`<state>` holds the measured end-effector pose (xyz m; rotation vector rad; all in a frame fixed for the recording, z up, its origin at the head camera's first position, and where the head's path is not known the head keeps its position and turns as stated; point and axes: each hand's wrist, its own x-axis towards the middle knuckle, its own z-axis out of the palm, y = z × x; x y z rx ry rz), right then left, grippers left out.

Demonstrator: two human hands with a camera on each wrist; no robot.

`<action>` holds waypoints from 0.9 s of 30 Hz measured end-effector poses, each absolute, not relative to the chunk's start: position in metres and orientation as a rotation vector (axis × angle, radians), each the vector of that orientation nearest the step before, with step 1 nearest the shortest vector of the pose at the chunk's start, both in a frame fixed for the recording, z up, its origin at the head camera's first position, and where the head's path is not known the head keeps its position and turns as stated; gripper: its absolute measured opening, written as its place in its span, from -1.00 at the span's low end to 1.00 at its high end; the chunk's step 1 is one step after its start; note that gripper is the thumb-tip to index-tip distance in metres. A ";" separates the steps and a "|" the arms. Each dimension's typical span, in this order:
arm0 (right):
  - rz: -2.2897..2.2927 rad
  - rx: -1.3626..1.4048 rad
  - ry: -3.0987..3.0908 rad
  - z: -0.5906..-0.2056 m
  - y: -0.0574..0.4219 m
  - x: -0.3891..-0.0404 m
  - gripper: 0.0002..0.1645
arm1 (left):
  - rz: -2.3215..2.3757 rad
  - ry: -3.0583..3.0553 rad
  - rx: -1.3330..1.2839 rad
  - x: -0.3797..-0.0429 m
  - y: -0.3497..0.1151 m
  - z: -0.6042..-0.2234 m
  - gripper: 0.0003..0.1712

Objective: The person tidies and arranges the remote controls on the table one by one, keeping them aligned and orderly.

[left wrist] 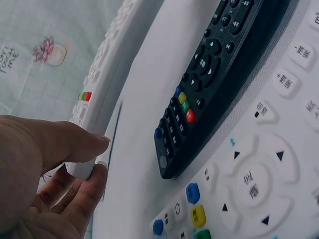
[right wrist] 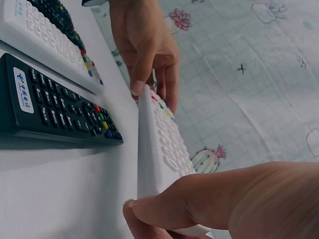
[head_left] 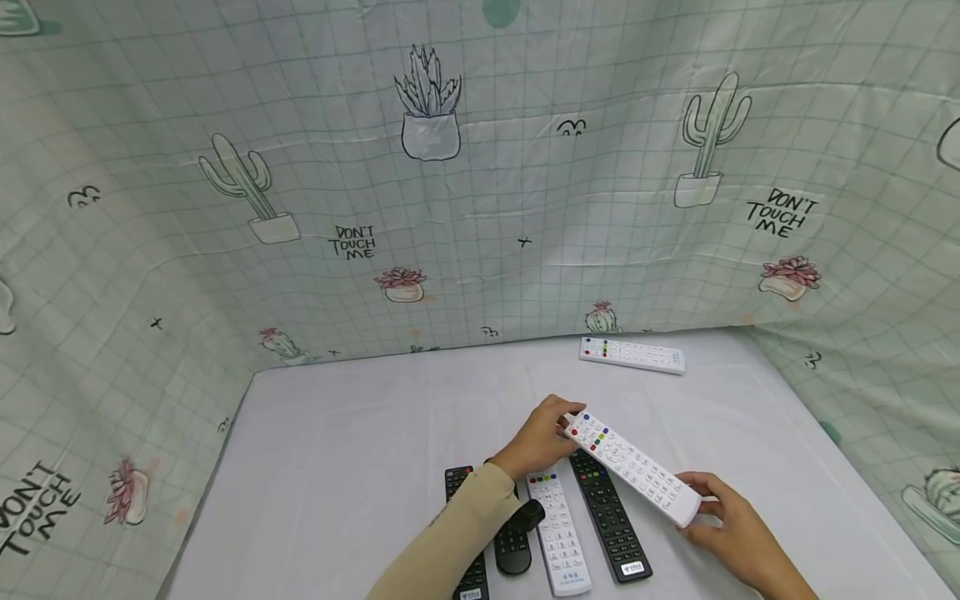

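Both hands hold one white remote control (head_left: 637, 468) above the table, slanted in the head view. My left hand (head_left: 537, 440) pinches its far end, near the coloured buttons; in the left wrist view the thumb (left wrist: 82, 142) and fingers close round that tip. My right hand (head_left: 731, 521) grips the near end, thumb on one side and fingers on the other, as the right wrist view shows. Just left of the held remote lies a black remote (head_left: 611, 521) with a white label. Beside that one is another white remote (head_left: 558, 533), partly under the left wrist.
Two more black remotes, one rounded (head_left: 513, 554) and one long (head_left: 459, 479), lie under the left forearm, partly hidden. A white remote (head_left: 632, 355) lies at the back of the white table (head_left: 337, 467). A cactus-print cloth (head_left: 480, 192) hangs around the back and sides.
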<state>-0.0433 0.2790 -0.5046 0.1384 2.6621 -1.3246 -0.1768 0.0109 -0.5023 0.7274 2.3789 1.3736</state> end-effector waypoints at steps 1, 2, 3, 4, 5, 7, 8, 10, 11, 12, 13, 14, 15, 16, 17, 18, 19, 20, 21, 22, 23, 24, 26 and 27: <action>-1.306 0.133 2.664 -0.505 0.280 -0.043 -0.12 | 1.360 2.382 0.729 -0.177 0.013 -0.502 -0.32; -1.293 0.115 2.668 -0.505 0.281 -0.042 -0.12 | 1.343 2.393 0.739 -0.177 0.014 -0.502 -0.31; -1.284 0.096 2.672 -0.505 0.281 -0.041 -0.12 | 1.328 2.402 0.744 -0.178 0.016 -0.502 -0.31; -1.280 0.074 2.671 -0.505 0.282 -0.041 -0.12 | 1.318 2.404 0.748 -0.178 0.017 -0.502 -0.31; -1.284 0.054 2.666 -0.506 0.283 -0.040 -0.13 | 1.309 2.405 0.749 -0.178 0.019 -0.502 -0.31; -1.295 0.017 2.648 -0.507 0.284 -0.039 -0.14 | 1.294 2.405 0.747 -0.177 0.022 -0.502 -0.31; -1.297 -0.002 2.640 -0.508 0.285 -0.038 -0.15 | 1.289 2.406 0.748 -0.177 0.023 -0.502 -0.31; -1.295 -0.020 2.632 -0.509 0.286 -0.037 -0.15 | 1.289 2.399 0.748 -0.177 0.026 -0.503 -0.31; -1.296 -0.030 2.635 -0.510 0.287 -0.037 -0.16 | 1.280 2.403 0.754 -0.177 0.027 -0.503 -0.31; -1.289 -0.050 2.648 -0.511 0.288 -0.037 -0.16 | 1.274 2.406 0.759 -0.177 0.029 -0.503 -0.32; -1.284 -0.065 2.657 -0.511 0.289 -0.036 -0.17 | 1.266 2.411 0.767 -0.178 0.030 -0.504 -0.32; -1.279 -0.074 2.663 -0.512 0.290 -0.036 -0.16 | 1.260 2.416 0.777 -0.178 0.032 -0.504 -0.32; -1.275 -0.081 2.667 -0.513 0.291 -0.036 -0.16 | 1.255 2.418 0.784 -0.179 0.033 -0.505 -0.32; -1.275 -0.072 2.660 -0.513 0.291 -0.036 -0.16 | 1.240 2.423 0.792 -0.179 0.035 -0.505 -0.32; -1.275 -0.062 2.649 -0.514 0.292 -0.036 -0.15 | 1.227 2.431 0.804 -0.180 0.036 -0.505 -0.32; -1.273 -0.048 2.634 -0.514 0.293 -0.036 -0.15 | 1.217 2.434 0.812 -0.181 0.038 -0.506 -0.32; -1.267 -0.040 2.619 -0.515 0.293 -0.036 -0.15 | 1.205 2.439 0.821 -0.181 0.039 -0.506 -0.32; -1.267 -0.025 2.606 -0.515 0.294 -0.036 -0.15 | 1.194 2.443 0.832 -0.181 0.041 -0.507 -0.31; -1.264 -0.013 2.594 -0.515 0.294 -0.036 -0.15 | 1.181 2.446 0.839 -0.182 0.042 -0.507 -0.31; -1.258 0.004 2.586 -0.515 0.294 -0.036 -0.15 | 1.170 2.451 0.852 -0.182 0.043 -0.508 -0.30; -1.254 0.002 2.584 -0.515 0.294 -0.035 -0.15 | 1.170 2.449 0.860 -0.182 0.044 -0.509 -0.30; -1.249 0.006 2.582 -0.516 0.294 -0.035 -0.15 | 1.163 2.449 0.868 -0.182 0.046 -0.510 -0.30; -1.239 0.021 2.577 -0.516 0.294 -0.035 -0.16 | 1.150 2.453 0.883 -0.182 0.048 -0.512 -0.30; -1.232 0.026 2.575 -0.516 0.294 -0.035 -0.16 | 1.143 2.455 0.887 -0.182 0.050 -0.513 -0.30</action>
